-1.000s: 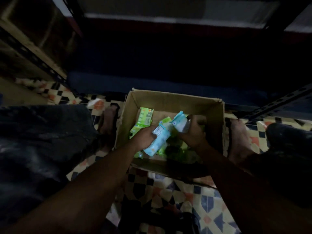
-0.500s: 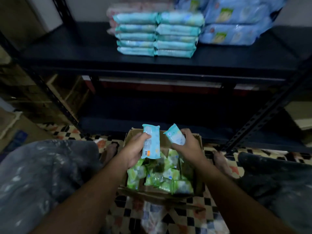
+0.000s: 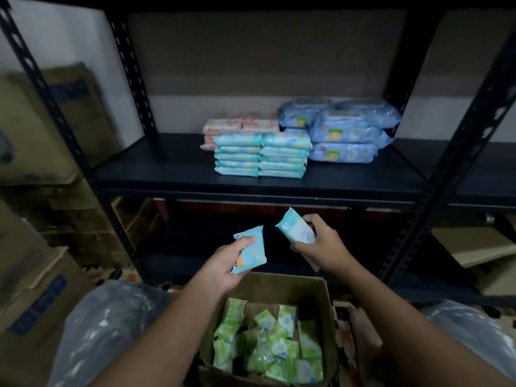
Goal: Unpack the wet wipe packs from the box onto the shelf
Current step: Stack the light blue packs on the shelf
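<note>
Head view shows two light-blue wet wipe packs in mid-air between the box and the shelf: the left hand (image 3: 223,268) grasps the left pack (image 3: 250,250) with thumb on its face and fingers curled behind, and the right hand (image 3: 325,245) pinches the right pack (image 3: 296,227) near its lower end, its top tilted left. Directly below sits the open cardboard box (image 3: 282,286), holding many green wet wipe packs (image 3: 268,347) in a loose jumble. Above, the black shelf (image 3: 173,167) carries two neat teal stacks (image 3: 262,155) side by side, with pink packs (image 3: 240,125) behind and larger blue packs (image 3: 346,132) to the right. As I judge it, the soft, slick packs could slip from one-handed grips during the lift. Set down carelessly on the teal stacks, they could slide off or nudge the tidy columns askew.
</note>
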